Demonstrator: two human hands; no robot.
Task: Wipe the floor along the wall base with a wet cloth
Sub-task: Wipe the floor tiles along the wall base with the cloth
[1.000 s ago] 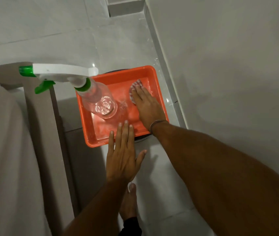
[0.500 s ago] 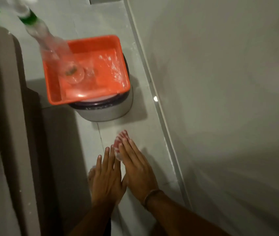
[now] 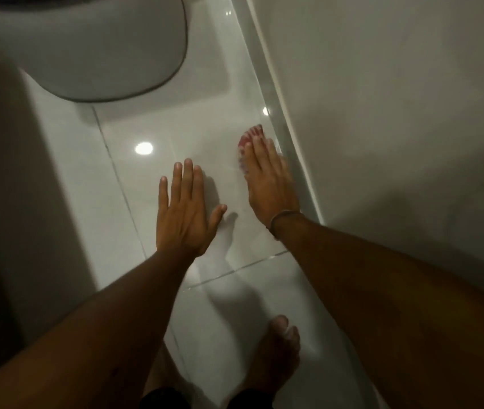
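We observe the right hand (image 3: pixel 267 178) pressed flat on a red-and-white cloth (image 3: pixel 248 140), which lies on the glossy tiled floor (image 3: pixel 175 128) just beside the wall base (image 3: pixel 291 149). The left hand (image 3: pixel 186 211) is spread flat on the floor, fingers extended, apart from the cloth. A bare foot (image 3: pixel 276 349) stands below (toes toward the hands). A grey rounded container (image 3: pixel 87 45) sits at upper left.
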